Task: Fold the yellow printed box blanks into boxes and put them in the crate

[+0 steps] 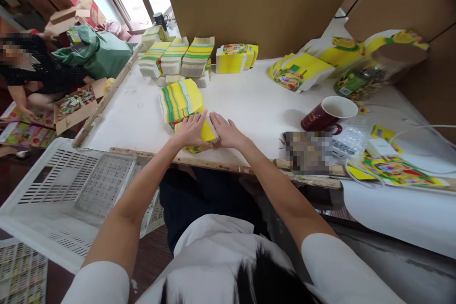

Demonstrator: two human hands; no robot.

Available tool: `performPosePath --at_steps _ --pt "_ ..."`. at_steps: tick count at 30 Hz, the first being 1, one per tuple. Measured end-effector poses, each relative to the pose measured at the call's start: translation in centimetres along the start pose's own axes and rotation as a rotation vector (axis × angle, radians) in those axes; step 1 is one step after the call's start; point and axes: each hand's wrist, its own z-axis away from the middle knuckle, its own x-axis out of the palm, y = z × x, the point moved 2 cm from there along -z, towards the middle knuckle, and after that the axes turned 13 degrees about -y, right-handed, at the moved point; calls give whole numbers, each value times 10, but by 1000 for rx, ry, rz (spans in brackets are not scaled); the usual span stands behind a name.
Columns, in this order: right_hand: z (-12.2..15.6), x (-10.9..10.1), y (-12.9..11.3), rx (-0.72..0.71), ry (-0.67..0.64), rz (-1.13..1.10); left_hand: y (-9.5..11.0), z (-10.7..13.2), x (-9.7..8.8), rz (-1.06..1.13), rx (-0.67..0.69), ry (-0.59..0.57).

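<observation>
White tabletop (245,99) bears a bright yellow stack (208,131) between both hands (191,129) (227,132).

Open white surface (258,104) extends from my right hand (228,132) rightward to the maroon mug (326,113) and, nearer the front edge, a blurred object (308,152). The yellow bundle (207,130) fills the gap between my hands. Ahead of my left hand (191,129), the striped stack (182,99) obstructs, with rear bundles (197,54) beyond; left of the stack, a bare strip reaches the wooden rail (107,97). A cardboard panel (263,4) bounds the back.
</observation>
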Motion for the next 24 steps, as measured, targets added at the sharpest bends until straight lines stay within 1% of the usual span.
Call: performPosePath --at_steps 3,7,9,11,14,17,19,22,24 --pt "1 2 3 -5 29 12 -2 4 0 28 6 -20" --pt "3 2 6 -51 49 -2 -14 24 2 84 -42 -25" --pt "2 1 8 -70 59 -9 -26 38 8 127 -70 11" --pt "1 1 10 -96 73 -20 -37 51 17 212 -85 65" --pt "-1 2 14 -151 95 -45 -48 61 36 415 -38 197" --pt "-2 2 16 -167 96 -55 -48 60 54 633 6 362" --pt "-1 1 14 -146 73 -45 -44 57 63 787 9 431" --pt "4 0 6 -106 28 -3 -34 56 68 1059 55 436" --pt "6 3 3 -78 26 40 -29 57 71 1089 66 404"
